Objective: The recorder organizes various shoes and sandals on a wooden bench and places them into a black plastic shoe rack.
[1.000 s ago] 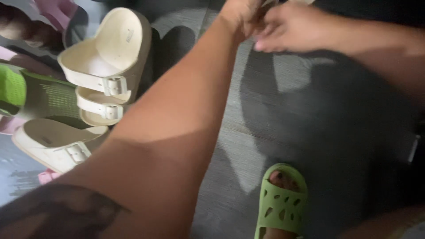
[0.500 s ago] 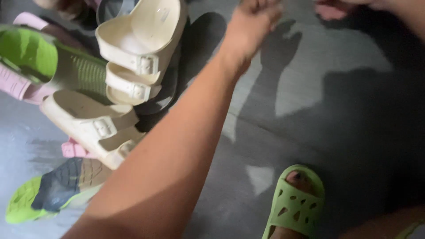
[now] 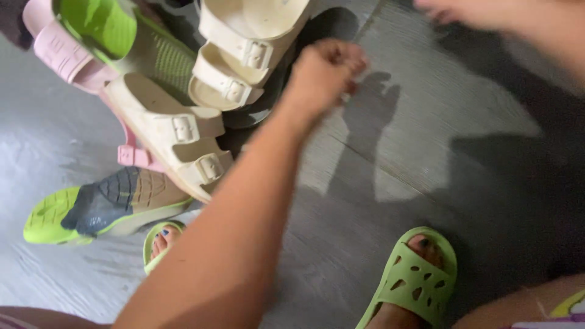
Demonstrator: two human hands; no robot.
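My left hand (image 3: 326, 72) hangs over the grey floor with its fingers curled into a loose fist and nothing visible in it. It is just right of a cream two-buckle sandal (image 3: 247, 45) lying on a dark shoe (image 3: 291, 79). A second cream sandal (image 3: 173, 135) lies tilted below and to the left. My right hand (image 3: 469, 13) is blurred at the top edge, partly cut off, away from the shoes. My forearm crosses the middle of the view.
A pile of footwear fills the upper left: a pink sandal (image 3: 58, 50), a green mesh sneaker (image 3: 125, 39) and another green sneaker (image 3: 91, 210) on its side. My feet wear green slides (image 3: 415, 281), the left one (image 3: 159, 240) partly hidden by my arm.
The view has shifted so the shoe pile sits further right and up. My left hand has dropped closer to the cream sandals and closed, and my right hand has drawn away to the top right.
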